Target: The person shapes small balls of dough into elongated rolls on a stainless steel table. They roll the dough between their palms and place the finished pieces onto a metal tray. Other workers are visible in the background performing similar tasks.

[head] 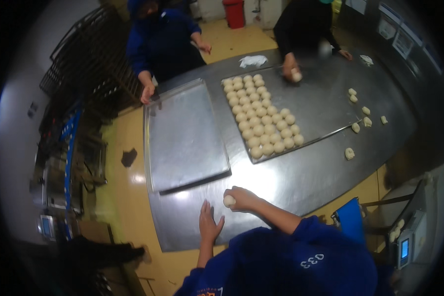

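Note:
My right hand (242, 199) is curled round a pale dough ball (229, 201), which shows at the thumb side, just over the near part of the steel table (192, 214). To its left, my left hand (210, 225) holds nothing; its fingers point away from me and the thumb stands apart. Beyond my hands, rows of round dough balls (258, 130) fill the left part of a large metal tray (329, 107). Another flat metal tray (185, 137) lies to the left, nearer my left hand.
Across the table, a co-worker's hand (291, 68) holds dough over the tray. Another person's hand (148, 92) is at the left tray's far corner. Several loose dough pieces (349, 153) lie at right. A white cloth (253, 61) rests at the back. Blue conveyor belt (350, 220) at right.

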Available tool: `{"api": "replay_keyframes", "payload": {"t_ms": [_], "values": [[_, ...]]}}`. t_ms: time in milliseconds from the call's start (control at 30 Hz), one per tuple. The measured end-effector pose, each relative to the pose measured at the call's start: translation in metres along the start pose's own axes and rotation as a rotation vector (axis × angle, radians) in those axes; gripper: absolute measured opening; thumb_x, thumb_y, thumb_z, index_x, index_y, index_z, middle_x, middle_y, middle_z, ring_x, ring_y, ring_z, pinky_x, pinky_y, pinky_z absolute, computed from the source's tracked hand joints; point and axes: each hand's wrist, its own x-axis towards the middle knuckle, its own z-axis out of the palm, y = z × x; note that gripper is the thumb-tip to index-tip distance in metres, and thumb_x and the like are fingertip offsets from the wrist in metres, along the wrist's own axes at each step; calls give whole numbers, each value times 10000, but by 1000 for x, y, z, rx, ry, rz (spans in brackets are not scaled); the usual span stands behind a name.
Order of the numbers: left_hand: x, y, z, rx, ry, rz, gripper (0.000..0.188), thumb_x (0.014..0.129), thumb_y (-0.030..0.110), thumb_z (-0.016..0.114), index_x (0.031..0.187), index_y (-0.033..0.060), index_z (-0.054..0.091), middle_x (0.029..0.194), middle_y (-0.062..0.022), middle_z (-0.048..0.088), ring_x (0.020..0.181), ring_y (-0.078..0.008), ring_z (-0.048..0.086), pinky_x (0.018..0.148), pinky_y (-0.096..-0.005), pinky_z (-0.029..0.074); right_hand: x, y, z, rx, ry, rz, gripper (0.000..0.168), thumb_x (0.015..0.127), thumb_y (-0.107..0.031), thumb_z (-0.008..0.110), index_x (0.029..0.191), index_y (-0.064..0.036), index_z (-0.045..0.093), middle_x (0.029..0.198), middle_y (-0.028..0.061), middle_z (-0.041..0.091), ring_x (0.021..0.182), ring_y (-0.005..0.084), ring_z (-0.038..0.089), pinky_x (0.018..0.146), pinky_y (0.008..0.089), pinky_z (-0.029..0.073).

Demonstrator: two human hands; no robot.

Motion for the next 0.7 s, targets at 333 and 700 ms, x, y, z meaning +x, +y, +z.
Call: {"api": "replay_keyframes", "payload": {"t_ms": [333,700], "values": [[18,34,2,175,1,-49,656,813,219,675,1431,38,549,1431,-225,548,1307,-418,524,1096,-516,408,59,125,-335,237,1350,-20,536,860,-149,777,1340,-59,557,1228,191,668,1144,349,654,959,444,515],[43,40,1,356,-77,-24,602,831,201,601,1416,60,574,1432,-227,532,1315,-435,508,1105,-554,384,200,242,-374,-6,977,455,604,933,-403,695,1442,-137,508,1327,207,588,1184,380,624,1034,537,458]]}}
